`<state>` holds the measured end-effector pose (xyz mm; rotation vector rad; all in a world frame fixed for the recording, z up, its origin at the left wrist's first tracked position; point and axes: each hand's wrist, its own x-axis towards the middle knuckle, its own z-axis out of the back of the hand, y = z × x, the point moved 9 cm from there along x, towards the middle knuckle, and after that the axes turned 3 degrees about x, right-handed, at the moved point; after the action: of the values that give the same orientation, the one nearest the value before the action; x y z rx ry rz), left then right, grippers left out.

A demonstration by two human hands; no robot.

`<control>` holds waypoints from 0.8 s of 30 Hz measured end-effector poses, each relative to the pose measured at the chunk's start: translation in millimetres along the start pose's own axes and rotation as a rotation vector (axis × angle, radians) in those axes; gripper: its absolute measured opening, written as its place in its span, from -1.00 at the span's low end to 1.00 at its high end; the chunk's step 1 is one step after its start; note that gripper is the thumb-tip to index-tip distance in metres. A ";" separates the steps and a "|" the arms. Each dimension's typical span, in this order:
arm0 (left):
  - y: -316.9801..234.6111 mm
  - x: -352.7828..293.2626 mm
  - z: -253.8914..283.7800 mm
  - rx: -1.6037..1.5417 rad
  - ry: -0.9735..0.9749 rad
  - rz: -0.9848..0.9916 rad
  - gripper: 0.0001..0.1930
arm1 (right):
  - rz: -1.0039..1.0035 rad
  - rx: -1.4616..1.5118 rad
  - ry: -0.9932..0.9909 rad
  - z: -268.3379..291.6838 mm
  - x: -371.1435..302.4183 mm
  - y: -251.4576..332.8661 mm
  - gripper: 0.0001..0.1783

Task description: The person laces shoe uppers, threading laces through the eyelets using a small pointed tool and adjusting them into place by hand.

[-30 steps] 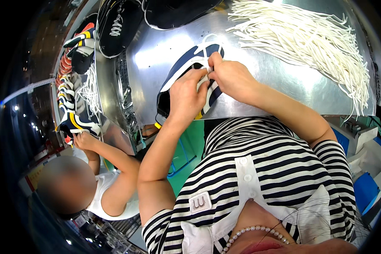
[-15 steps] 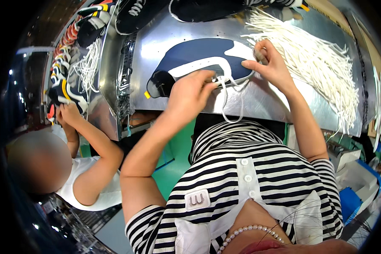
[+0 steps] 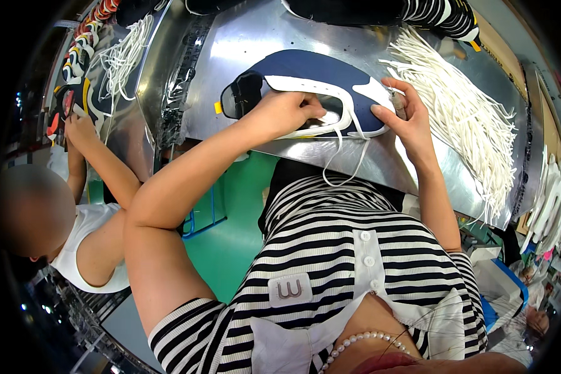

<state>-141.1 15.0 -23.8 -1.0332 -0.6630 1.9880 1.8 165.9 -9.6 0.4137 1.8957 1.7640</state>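
Observation:
A navy shoe upper with white trim lies flat on the metal table before me, its black heel part at the left. A white shoelace runs through the trim near the toe, its loop hanging over the table's front edge. My left hand is closed over the upper's opening, thumb and fingertips pinched together; what is between them is hidden. At the toe end, my right hand grips the upper's edge, thumb on top. Something greyish shows under its fingers, too unclear to name.
A thick bundle of white laces lies at the right. Stacked black-and-white shoe uppers line the far edge. At the left, a co-worker's hand works on similar uppers beside more white laces.
My left hand has moved from beside the lace at the trim to inside the opening. The camera view has shifted, and the upper now appears slightly farther right.

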 end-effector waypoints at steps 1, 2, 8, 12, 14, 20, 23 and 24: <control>-0.4 -0.4 -2.3 -0.130 0.030 0.002 -0.76 | -0.003 0.005 0.000 1.1 0.8 -1.5 -0.39; 1.3 1.1 -2.9 -0.126 0.032 0.007 -0.76 | -0.001 -0.008 -0.012 4.4 1.1 -2.5 -0.39; -14.2 3.5 19.5 0.068 -0.176 -0.218 -0.72 | -0.073 0.121 0.005 -0.5 -7.2 -4.9 -0.43; -23.9 0.2 13.2 0.001 -0.068 -0.130 -0.73 | -0.045 0.102 0.010 2.6 -11.0 -3.5 -0.43; -21.2 0.8 9.1 -0.026 -0.093 -0.148 -0.74 | -0.020 0.082 0.026 1.3 -14.9 -0.1 -0.45; -44.7 -26.7 38.9 0.380 -0.354 -0.279 -0.87 | -0.055 0.230 0.025 4.1 -24.1 0.5 -0.47; -59.9 -45.2 49.0 0.602 -0.516 -0.509 -0.95 | -0.046 0.234 -0.015 2.7 -21.5 -5.0 -0.46; -61.9 -52.1 63.5 0.754 -0.667 -0.543 -0.96 | -0.023 0.203 -0.046 3.5 -23.7 -5.2 -0.46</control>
<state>-150.8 0.7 77.6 0.2606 -0.3915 1.8110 23.9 155.3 -11.0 0.4993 2.0457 1.5389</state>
